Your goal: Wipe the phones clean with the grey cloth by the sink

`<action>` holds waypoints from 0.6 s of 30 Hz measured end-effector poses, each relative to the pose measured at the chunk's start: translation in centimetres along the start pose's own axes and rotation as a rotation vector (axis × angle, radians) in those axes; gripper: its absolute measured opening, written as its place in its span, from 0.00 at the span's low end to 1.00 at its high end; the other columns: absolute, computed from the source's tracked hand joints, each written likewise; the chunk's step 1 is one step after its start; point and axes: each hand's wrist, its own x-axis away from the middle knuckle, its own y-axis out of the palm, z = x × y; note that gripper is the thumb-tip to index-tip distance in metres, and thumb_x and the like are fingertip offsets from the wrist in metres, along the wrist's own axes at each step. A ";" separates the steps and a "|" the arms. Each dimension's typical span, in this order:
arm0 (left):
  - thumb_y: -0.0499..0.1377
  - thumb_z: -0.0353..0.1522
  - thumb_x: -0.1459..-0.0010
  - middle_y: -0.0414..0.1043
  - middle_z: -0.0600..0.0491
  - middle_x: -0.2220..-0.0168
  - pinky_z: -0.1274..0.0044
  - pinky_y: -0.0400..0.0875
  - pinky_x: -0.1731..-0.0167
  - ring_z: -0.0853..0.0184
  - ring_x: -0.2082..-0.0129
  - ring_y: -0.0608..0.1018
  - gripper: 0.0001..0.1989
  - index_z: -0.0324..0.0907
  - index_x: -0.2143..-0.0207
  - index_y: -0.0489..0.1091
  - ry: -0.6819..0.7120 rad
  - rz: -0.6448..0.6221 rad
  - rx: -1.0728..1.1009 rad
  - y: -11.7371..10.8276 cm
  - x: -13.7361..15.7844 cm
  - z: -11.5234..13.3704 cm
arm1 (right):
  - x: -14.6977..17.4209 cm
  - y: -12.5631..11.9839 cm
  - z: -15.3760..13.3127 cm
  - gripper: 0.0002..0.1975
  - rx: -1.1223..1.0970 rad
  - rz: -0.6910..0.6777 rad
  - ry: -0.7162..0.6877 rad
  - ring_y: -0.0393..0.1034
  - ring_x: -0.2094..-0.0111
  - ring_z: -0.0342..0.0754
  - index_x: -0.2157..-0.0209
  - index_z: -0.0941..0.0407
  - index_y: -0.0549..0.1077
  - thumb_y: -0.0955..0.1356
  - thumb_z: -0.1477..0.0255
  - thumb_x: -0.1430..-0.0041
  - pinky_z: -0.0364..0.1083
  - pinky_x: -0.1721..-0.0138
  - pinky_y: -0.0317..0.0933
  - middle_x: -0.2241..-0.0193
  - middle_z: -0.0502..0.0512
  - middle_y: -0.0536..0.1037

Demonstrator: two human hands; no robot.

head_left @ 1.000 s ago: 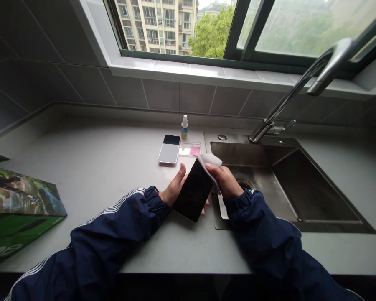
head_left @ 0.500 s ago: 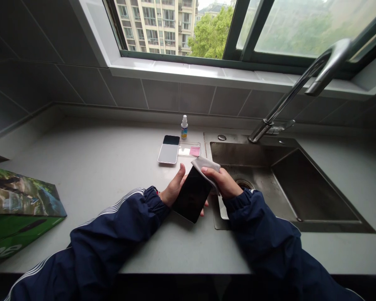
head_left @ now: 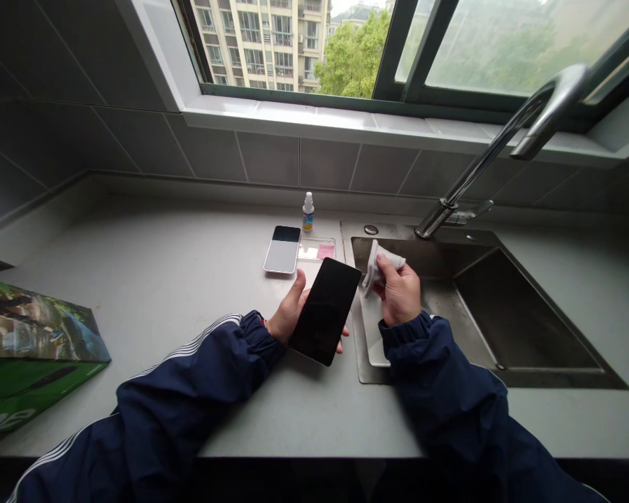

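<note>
"Where are we?"
"At a pale tabletop [head_left: 178, 279] with a steel sink [head_left: 529, 307] set into it and a window [head_left: 414, 52] beyond."
"The black phone?"
"The black phone [head_left: 325, 314] is held up just left of the sink, screen facing the person. Its long axis slants, far end leaning toward the sink; I can't tell which end is its top."
"And the fingers?"
"The left hand [head_left: 288, 314] has its fingers wrapped behind the phone. The right hand [head_left: 402, 293] pinches a pale cloth [head_left: 372, 269] over the sink's left side."
"Farther out?"
"Left of the sink's far corner, a second phone [head_left: 282, 251], a clear case [head_left: 308, 249] and a small bottle [head_left: 307, 219]."
</note>
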 end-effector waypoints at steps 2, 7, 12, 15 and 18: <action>0.33 0.62 0.40 0.78 0.34 0.63 0.56 0.76 0.67 0.46 0.65 0.82 0.48 0.32 0.45 0.68 -0.014 -0.011 0.002 0.0 0.0 0.1 | -0.2 -0.2 0.1 0.21 0.037 0.002 -0.089 0.73 0.73 0.46 0.63 0.55 0.76 0.78 0.58 0.56 0.45 0.75 0.69 0.68 0.51 0.80; 0.30 0.62 0.40 0.78 0.34 0.63 0.56 0.76 0.68 0.45 0.65 0.82 0.49 0.33 0.47 0.69 -0.040 0.014 -0.010 0.2 -0.1 0.2 | 0.2 -0.2 0.4 0.19 0.113 -0.112 -0.153 0.76 0.67 0.51 0.60 0.56 0.81 0.77 0.59 0.51 0.49 0.67 0.72 0.66 0.54 0.82; 0.30 0.62 0.40 0.78 0.33 0.64 0.55 0.76 0.68 0.45 0.67 0.82 0.49 0.32 0.48 0.69 -0.054 0.053 -0.006 0.2 -0.1 0.3 | 1.3 -0.1 -0.1 0.14 0.451 -0.340 -0.452 0.75 0.54 0.55 0.58 0.52 0.82 0.69 0.60 0.38 0.51 0.49 0.67 0.57 0.54 0.81; 0.31 0.62 0.40 0.79 0.33 0.64 0.56 0.75 0.67 0.44 0.68 0.82 0.48 0.33 0.47 0.68 -0.052 0.056 -0.007 0.1 0.0 0.3 | 1.6 -0.1 -0.1 0.14 0.580 -0.414 -0.552 0.73 0.49 0.55 0.58 0.52 0.82 0.66 0.62 0.34 0.51 0.44 0.63 0.53 0.55 0.80; 0.32 0.63 0.41 0.79 0.33 0.64 0.57 0.75 0.67 0.45 0.69 0.83 0.48 0.34 0.48 0.68 -0.062 0.049 -0.015 0.1 0.0 0.4 | 1.7 -0.2 0.1 0.15 0.614 -0.423 -0.594 0.69 0.43 0.56 0.53 0.51 0.81 0.66 0.63 0.33 0.52 0.39 0.60 0.46 0.55 0.77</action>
